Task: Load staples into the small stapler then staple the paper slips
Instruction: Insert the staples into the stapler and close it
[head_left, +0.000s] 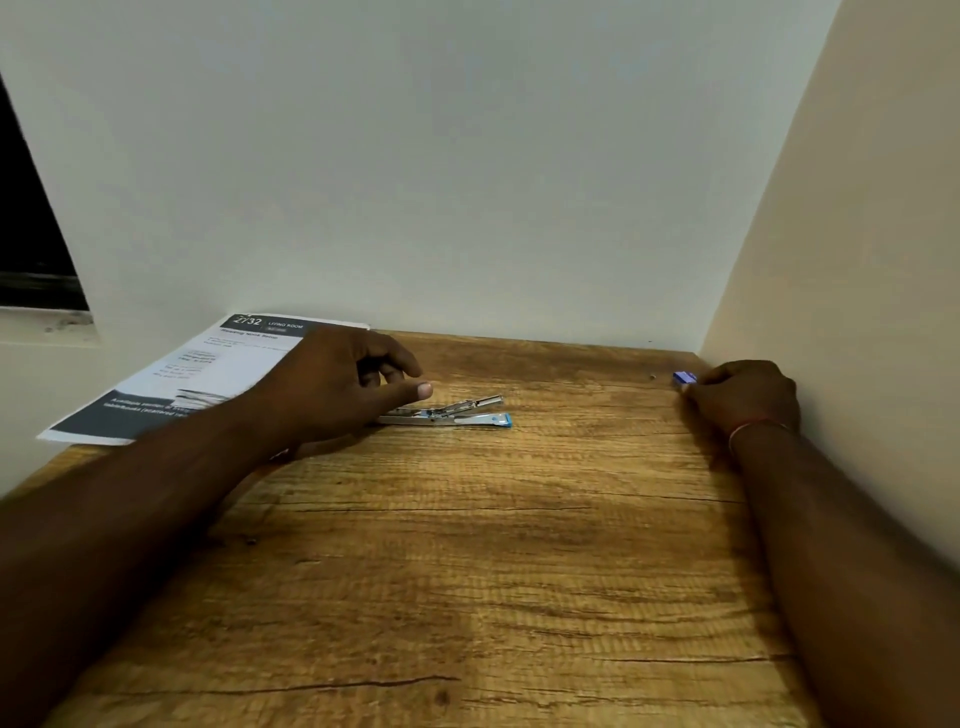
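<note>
Wood-grain table (467, 571) runs into a corner of pale walls. Between the hands, nearer the left one, the stapler (447, 413) lies swung open, its metal arm lifted off the blue-tipped base. The left hand (337, 389) hovers over the stapler's rear end, fingers curled and thumb out, gripping nothing that can be seen. Behind that hand lies a printed sheet (208, 374), partly over the table's edge. The right hand (743, 397), against the side wall, is closed around a small blue box (684, 377), probably the staple box; its contents cannot be seen. The step appears to be fetching staples. To do it well, the left hand should pin the base flat and keep the channel open while the right brings a strip over and lays it legs down.
</note>
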